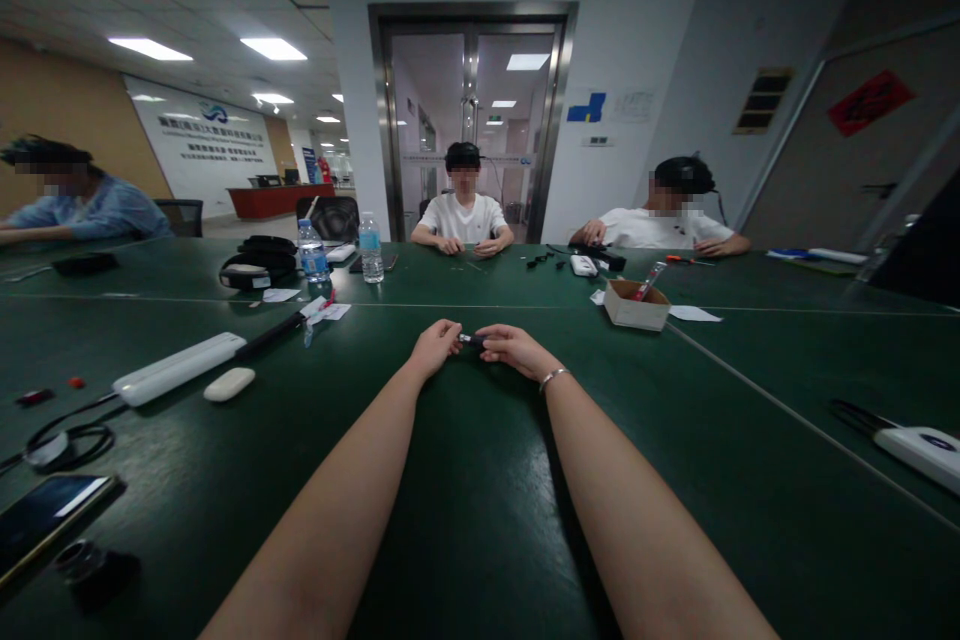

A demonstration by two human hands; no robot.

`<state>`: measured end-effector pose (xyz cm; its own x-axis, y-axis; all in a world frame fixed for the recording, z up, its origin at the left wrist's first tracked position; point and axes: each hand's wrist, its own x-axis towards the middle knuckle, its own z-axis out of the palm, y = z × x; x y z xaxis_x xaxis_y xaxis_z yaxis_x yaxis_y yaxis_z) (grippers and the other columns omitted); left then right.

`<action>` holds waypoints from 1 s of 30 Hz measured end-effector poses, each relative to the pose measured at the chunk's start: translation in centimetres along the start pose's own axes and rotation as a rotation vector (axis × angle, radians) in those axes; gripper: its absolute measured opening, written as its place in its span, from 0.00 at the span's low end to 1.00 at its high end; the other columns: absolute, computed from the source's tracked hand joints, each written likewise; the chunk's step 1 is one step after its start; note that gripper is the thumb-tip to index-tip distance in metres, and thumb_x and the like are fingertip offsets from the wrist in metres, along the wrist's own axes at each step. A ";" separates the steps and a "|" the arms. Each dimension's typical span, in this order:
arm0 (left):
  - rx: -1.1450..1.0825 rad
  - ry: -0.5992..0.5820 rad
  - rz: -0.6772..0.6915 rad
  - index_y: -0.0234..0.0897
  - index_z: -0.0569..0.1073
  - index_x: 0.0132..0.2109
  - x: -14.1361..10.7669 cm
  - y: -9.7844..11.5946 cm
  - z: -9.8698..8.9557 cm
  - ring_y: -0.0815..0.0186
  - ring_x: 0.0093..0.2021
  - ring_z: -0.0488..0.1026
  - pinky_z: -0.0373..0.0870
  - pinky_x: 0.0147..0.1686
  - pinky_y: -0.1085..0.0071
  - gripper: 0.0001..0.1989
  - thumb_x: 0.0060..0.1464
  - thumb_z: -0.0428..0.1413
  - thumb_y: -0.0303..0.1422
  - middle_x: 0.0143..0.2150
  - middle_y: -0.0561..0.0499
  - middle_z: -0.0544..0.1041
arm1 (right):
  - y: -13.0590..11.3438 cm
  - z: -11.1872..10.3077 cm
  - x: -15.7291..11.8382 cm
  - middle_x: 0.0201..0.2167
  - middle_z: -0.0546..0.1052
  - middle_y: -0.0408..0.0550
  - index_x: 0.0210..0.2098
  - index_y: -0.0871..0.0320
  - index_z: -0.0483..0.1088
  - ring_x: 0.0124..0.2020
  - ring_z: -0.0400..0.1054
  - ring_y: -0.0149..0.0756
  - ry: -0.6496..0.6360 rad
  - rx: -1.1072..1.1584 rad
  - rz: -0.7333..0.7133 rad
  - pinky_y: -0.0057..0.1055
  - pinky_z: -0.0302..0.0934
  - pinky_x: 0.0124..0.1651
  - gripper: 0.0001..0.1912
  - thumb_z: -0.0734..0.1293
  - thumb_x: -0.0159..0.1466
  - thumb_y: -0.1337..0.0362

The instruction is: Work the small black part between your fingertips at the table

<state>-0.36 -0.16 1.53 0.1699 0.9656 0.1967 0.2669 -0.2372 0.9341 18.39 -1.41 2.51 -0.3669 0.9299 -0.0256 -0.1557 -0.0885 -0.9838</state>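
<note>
Both of my hands meet over the green table (pixel 480 480), near the middle of the view. Between them is a small dark object with a shiny metallic end (pixel 471 341). My left hand (pixel 436 350) pinches its metallic end with thumb and fingers. On the other side, my right hand (pixel 517 350), with a silver bracelet (pixel 553 379) at the wrist, has its fingers closed on the dark end. The object is too small to name exactly, and my fingertips hide part of it.
Left are a white device (pixel 180 370), a white oval item (pixel 229 384), a phone (pixel 56 520) and cables. Ahead stand two bottles (pixel 370 248) and an open box (pixel 636 306). At right lies another white device (pixel 922 450). Three people sit around the table.
</note>
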 end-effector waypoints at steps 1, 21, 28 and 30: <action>0.026 -0.009 0.014 0.33 0.69 0.40 0.0 -0.1 0.0 0.70 0.26 0.68 0.64 0.27 0.74 0.16 0.53 0.48 0.42 0.27 0.51 0.71 | 0.0 0.0 0.0 0.28 0.74 0.48 0.38 0.65 0.70 0.25 0.71 0.29 -0.003 -0.005 -0.001 0.22 0.69 0.31 0.12 0.63 0.57 0.81; -0.057 -0.025 0.052 0.34 0.71 0.42 0.1 0.0 -0.2 0.69 0.34 0.69 0.65 0.33 0.74 0.14 0.45 0.54 0.29 0.36 0.48 0.73 | -0.4 0.5 -0.4 0.27 0.74 0.48 0.38 0.66 0.69 0.24 0.71 0.28 0.014 0.007 0.010 0.20 0.68 0.29 0.13 0.60 0.58 0.84; 0.072 -0.034 0.014 0.34 0.71 0.39 -0.1 0.1 0.0 0.69 0.27 0.67 0.62 0.27 0.74 0.15 0.52 0.48 0.41 0.26 0.51 0.70 | -0.3 0.4 -0.3 0.26 0.74 0.47 0.38 0.66 0.69 0.24 0.71 0.28 0.013 0.004 0.006 0.20 0.68 0.29 0.13 0.61 0.58 0.84; 0.083 -0.048 0.035 0.34 0.71 0.40 -0.2 0.1 0.1 0.69 0.28 0.67 0.63 0.29 0.74 0.14 0.52 0.50 0.38 0.28 0.51 0.71 | -0.3 0.4 -0.2 0.27 0.74 0.47 0.38 0.66 0.69 0.24 0.71 0.28 0.013 0.002 0.006 0.20 0.68 0.29 0.13 0.61 0.58 0.84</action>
<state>-0.29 -0.36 1.57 0.2250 0.9509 0.2125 0.3374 -0.2807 0.8985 18.18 -1.75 2.91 -0.3557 0.9340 -0.0343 -0.1548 -0.0950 -0.9834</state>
